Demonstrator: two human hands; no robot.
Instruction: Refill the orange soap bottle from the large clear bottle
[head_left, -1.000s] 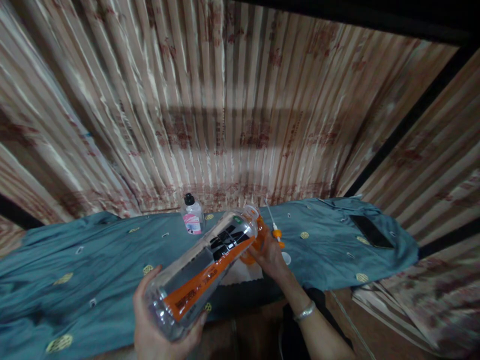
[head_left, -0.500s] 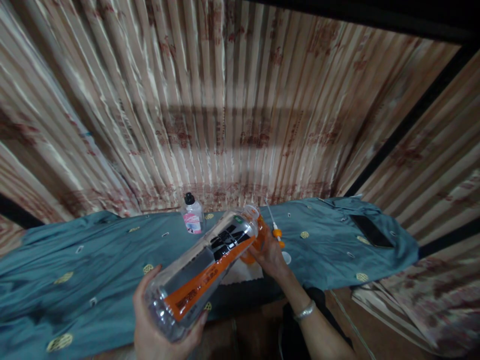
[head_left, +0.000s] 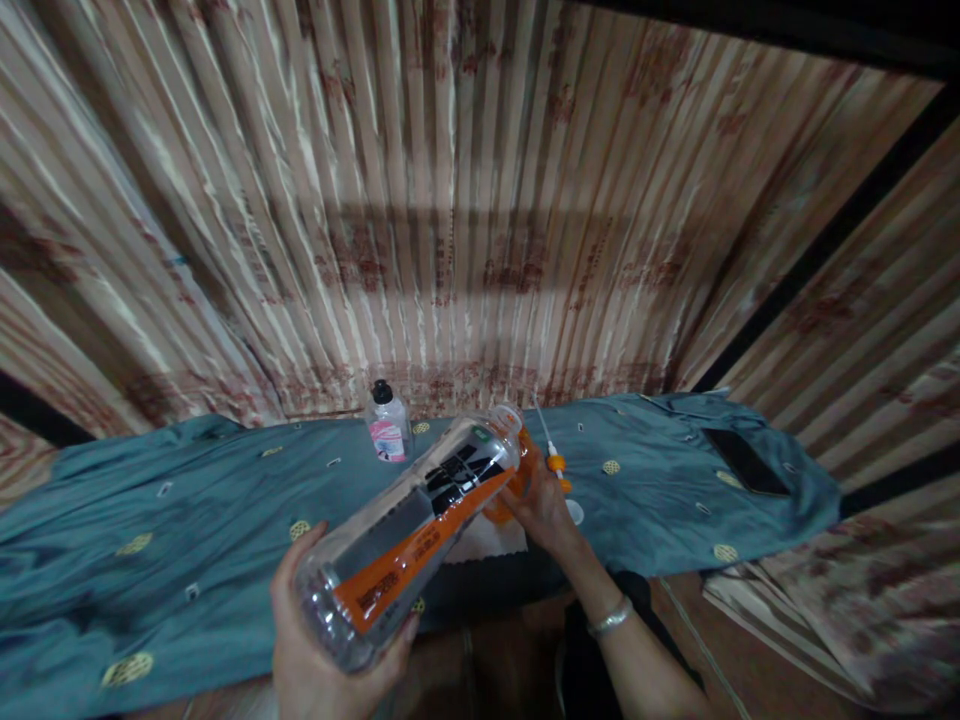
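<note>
Head view: lg. clear plastic bottle w/ black-and-orange label [head_left: 409,535] is tilted above the teal patterned cloth [head_left: 645,525], base low at L, neck up toward R. Its neck meets the mouth area of a translucent orange bottle [head_left: 498,512]; poss. touching, though blur & overlap there make it hard to say. Left hand [head_left: 322,640] is partly spread, curved round the base of the lg. bottle, thumb & fingers on opp. sides. Right hand [head_left: 544,505] is closed round the orange bottle, fingers part. hidden.

White sheet [head_left: 487,545] lies below the bottles. Just R of the right hand: orange-and-white pump top w/ thin tube [head_left: 556,463] & small white disc [head_left: 574,512]. Upright clear bottle w/ pink label & black cap [head_left: 388,438] stands behind, L of the neck. Flat black phone-like slab [head_left: 746,462] lies far R on the cloth. Pleated beige-and-red curtain [head_left: 450,200] hangs in back.
</note>
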